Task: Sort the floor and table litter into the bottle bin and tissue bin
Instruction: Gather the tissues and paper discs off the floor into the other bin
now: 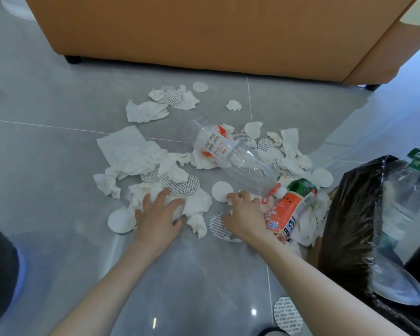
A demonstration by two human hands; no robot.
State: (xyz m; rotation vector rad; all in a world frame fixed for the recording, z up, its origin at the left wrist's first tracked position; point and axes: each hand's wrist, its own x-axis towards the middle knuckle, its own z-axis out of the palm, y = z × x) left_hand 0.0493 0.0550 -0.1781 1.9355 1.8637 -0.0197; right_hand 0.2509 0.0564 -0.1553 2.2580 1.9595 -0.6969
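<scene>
Head camera: A person reaches both bare arms down to a spread of litter on a grey tiled floor in front of an orange sofa. The left hand lies with fingers spread apart, pressing flat on a crumpled tissue at the near edge of the heap. The right hand has its fingers curled down onto the litter beside a white round pad; whether it has pinched anything cannot be told. Just beside that hand, an orange-labelled bottle with a green cap lies on more tissues. A large clear plastic bottle rests on its side in the middle of the heap, among torn tissues and printed foil discs. At the right, touching the edge of the heap, stands a bin lined with a black bag, and clear empty bottles lie in it. One more foil disc lies apart on the floor near the right forearm.
</scene>
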